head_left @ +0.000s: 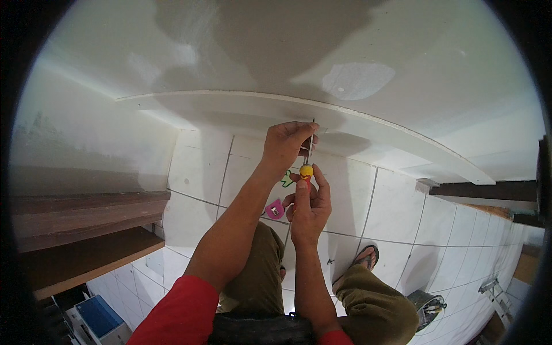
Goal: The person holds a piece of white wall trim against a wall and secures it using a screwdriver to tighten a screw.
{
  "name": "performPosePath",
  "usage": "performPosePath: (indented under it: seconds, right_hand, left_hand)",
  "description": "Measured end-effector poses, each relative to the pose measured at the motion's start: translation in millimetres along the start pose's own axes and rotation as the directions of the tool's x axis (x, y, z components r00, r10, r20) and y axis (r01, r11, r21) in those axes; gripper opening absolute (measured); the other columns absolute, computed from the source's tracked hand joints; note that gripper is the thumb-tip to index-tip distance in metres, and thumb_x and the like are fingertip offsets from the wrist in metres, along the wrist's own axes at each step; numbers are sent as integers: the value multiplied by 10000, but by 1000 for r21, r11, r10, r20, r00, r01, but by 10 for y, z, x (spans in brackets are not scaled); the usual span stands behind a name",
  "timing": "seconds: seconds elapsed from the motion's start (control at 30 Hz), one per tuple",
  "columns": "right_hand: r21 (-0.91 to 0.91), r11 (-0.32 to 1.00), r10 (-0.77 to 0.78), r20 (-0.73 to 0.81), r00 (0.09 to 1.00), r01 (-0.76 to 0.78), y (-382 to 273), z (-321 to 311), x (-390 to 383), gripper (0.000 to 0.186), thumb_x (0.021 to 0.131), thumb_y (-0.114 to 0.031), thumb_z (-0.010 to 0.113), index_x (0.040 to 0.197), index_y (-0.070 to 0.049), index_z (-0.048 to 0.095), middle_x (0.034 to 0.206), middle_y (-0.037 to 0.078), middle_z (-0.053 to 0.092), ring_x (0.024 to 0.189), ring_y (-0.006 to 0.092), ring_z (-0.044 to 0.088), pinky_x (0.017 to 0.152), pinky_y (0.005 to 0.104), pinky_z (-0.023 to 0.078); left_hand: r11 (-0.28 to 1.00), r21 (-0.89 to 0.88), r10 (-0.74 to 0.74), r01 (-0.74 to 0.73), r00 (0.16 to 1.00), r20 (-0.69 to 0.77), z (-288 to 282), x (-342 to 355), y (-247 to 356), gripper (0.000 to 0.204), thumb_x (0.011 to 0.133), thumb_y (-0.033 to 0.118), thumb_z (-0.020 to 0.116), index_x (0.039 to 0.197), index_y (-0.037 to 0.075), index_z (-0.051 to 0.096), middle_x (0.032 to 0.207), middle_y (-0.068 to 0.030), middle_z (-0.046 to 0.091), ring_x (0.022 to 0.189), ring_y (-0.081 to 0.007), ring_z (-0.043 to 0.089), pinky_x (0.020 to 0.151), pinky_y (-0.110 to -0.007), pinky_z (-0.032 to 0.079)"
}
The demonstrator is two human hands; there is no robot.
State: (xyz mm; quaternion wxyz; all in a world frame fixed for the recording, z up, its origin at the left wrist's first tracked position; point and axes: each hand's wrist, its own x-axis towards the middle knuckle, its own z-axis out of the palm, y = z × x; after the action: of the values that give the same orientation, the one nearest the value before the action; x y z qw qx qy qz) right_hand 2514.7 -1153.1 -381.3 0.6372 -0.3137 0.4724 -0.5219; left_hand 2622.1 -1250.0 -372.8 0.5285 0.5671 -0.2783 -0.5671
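A screwdriver (307,171) with a red and yellow handle and a thin metal shaft points away from me, its tip up by a white board strip along the wall (247,106). My right hand (310,215) wraps its fingers round the handle. Farther up, my left hand (283,142) pinches near the tip end of the shaft; whether a screw sits between those fingertips is too small to tell. The tip overlaps the strip in view, but contact cannot be made out. Below my hands, a pink tape measure (275,209) and a green-edged item (287,179), partly hidden, lie on the floor.
White floor tiles (391,198) spread under me. Dark wooden shelving (98,253) stands at the left, with a blue-topped box (99,316) below. A bag of tools (426,310) and a ladder (497,299) are at the lower right.
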Motion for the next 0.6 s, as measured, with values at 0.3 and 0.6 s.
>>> performPosePath:
  seconds: [0.3, 0.6]
  right_hand:
    - [107, 994, 5, -59, 998, 2, 5, 108, -1, 432, 1034, -157, 576, 1406, 32, 467, 1014, 163, 727, 518, 70, 552, 435, 215, 420]
    - [135, 989, 79, -98, 992, -66, -14, 156, 36, 369, 1040, -172, 564, 1363, -2, 512, 1008, 145, 706, 509, 70, 512, 408, 198, 385]
  left_hand:
    - [996, -76, -46, 52, 996, 78, -25, 34, -13, 351, 940, 333, 725, 1038, -4, 735, 789, -71, 681, 666, -134, 611, 627, -277, 516]
    - [994, -98, -36, 44, 996, 80, -19, 30, -17, 349, 961, 317, 706, 1102, -2, 724, 827, -83, 682, 713, -139, 621, 658, -276, 514]
